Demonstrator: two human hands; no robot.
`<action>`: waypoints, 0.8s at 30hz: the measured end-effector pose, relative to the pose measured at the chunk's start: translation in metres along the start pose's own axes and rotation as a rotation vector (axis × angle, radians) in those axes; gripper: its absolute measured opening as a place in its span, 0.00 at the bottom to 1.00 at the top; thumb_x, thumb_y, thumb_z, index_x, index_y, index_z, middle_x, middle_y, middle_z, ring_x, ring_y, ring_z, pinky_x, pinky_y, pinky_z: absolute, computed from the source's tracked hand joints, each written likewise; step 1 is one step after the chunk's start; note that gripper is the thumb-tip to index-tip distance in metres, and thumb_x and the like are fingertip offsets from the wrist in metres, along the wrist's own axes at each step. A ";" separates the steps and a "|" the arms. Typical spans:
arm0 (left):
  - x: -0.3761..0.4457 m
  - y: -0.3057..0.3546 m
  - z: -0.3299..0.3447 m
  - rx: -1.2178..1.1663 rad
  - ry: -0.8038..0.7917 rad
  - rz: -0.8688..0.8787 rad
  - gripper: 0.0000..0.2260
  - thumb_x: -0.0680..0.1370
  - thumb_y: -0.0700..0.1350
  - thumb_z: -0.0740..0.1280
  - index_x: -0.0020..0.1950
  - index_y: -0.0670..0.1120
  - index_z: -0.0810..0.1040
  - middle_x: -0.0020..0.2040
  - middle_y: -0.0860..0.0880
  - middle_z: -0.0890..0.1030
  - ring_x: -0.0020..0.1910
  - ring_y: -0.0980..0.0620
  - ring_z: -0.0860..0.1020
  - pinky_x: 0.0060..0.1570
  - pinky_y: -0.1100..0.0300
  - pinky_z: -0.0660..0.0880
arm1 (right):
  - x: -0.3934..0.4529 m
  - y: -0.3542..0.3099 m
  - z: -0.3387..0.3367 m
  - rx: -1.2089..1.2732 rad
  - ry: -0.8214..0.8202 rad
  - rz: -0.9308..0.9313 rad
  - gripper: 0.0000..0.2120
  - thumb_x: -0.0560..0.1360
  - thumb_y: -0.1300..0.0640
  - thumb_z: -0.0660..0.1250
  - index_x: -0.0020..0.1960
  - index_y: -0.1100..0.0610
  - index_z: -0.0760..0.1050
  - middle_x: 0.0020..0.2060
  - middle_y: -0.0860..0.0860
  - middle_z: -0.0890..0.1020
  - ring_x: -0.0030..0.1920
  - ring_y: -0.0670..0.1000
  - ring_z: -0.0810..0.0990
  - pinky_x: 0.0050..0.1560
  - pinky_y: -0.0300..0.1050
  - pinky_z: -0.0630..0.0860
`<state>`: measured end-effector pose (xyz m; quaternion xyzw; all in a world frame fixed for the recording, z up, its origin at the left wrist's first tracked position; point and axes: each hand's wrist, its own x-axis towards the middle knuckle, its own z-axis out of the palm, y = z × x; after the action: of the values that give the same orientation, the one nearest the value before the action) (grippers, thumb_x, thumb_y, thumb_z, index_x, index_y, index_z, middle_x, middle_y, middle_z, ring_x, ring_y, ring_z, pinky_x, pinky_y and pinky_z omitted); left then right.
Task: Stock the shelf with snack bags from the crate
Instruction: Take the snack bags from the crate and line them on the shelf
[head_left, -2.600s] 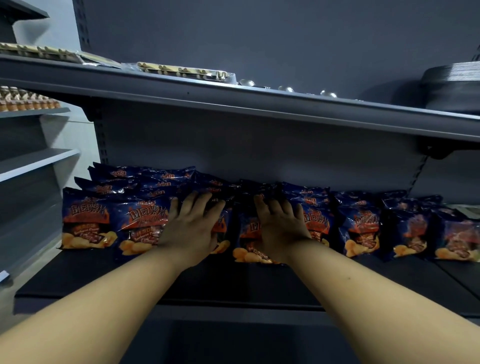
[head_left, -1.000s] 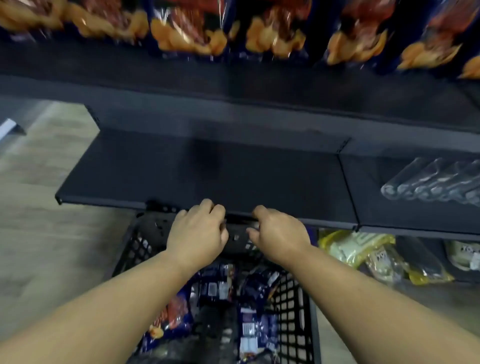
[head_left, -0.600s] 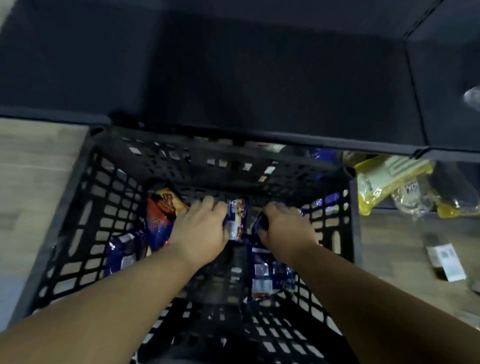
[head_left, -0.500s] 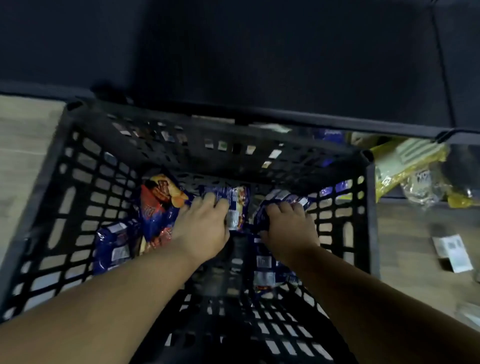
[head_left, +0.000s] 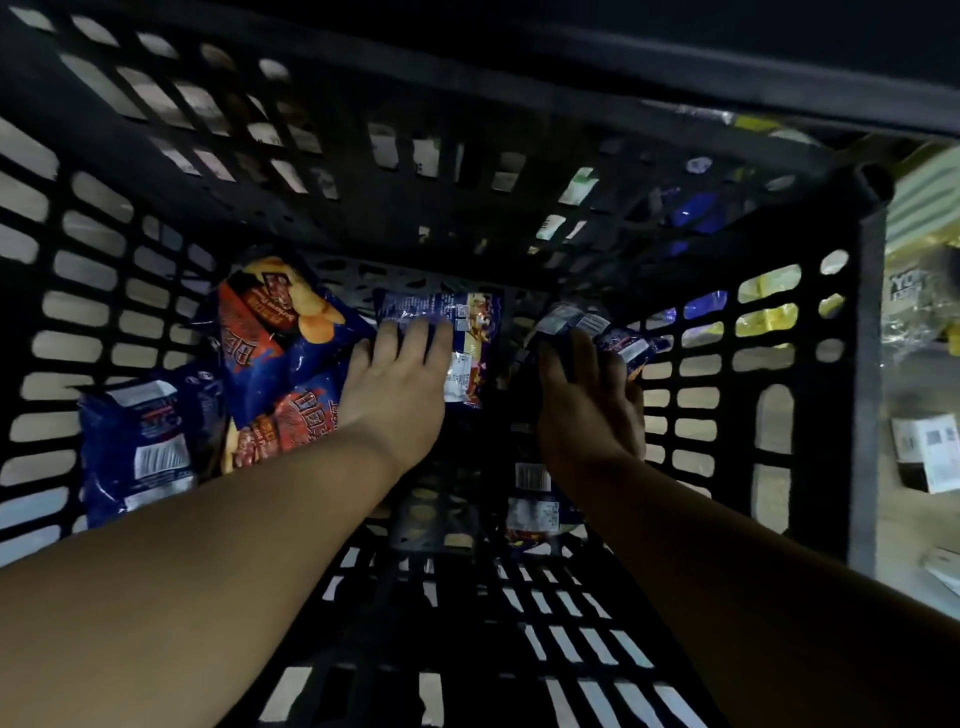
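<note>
Both arms down inside black slotted plastic crate, dark shelf edge overhanging its far wall. Glossy blue-orange snack bags lie loose on crate floor. My left hand rests flat on a blue bag; right hand grips another bag.

We are seeing our left hand and right hand bare, forearms unsleeved (no rings, no watch showing)
</note>
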<state>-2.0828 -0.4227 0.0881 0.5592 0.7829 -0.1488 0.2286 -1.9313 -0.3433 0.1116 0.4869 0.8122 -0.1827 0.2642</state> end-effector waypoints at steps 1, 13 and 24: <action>0.001 -0.001 -0.002 -0.006 0.001 0.006 0.33 0.78 0.47 0.60 0.78 0.46 0.44 0.75 0.45 0.54 0.72 0.41 0.55 0.69 0.47 0.59 | 0.000 0.000 -0.001 0.002 0.017 0.002 0.34 0.77 0.54 0.61 0.77 0.47 0.47 0.75 0.53 0.47 0.72 0.61 0.53 0.69 0.56 0.60; 0.007 -0.034 -0.075 -0.893 -0.239 -0.108 0.08 0.75 0.44 0.68 0.53 0.49 0.74 0.38 0.50 0.77 0.33 0.52 0.74 0.34 0.59 0.67 | -0.006 -0.002 -0.026 0.099 -0.004 -0.044 0.27 0.75 0.60 0.60 0.72 0.49 0.58 0.71 0.50 0.57 0.69 0.57 0.58 0.69 0.56 0.61; -0.004 -0.045 -0.035 -0.968 -0.225 -0.457 0.24 0.76 0.43 0.67 0.70 0.42 0.65 0.49 0.50 0.75 0.46 0.49 0.74 0.47 0.59 0.69 | -0.007 -0.001 -0.014 0.061 0.004 -0.049 0.28 0.75 0.60 0.61 0.73 0.49 0.58 0.73 0.51 0.58 0.71 0.57 0.57 0.70 0.58 0.59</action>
<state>-2.1305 -0.4237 0.1185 0.1864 0.8341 0.1240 0.5041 -1.9331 -0.3413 0.1267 0.4752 0.8183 -0.2130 0.2431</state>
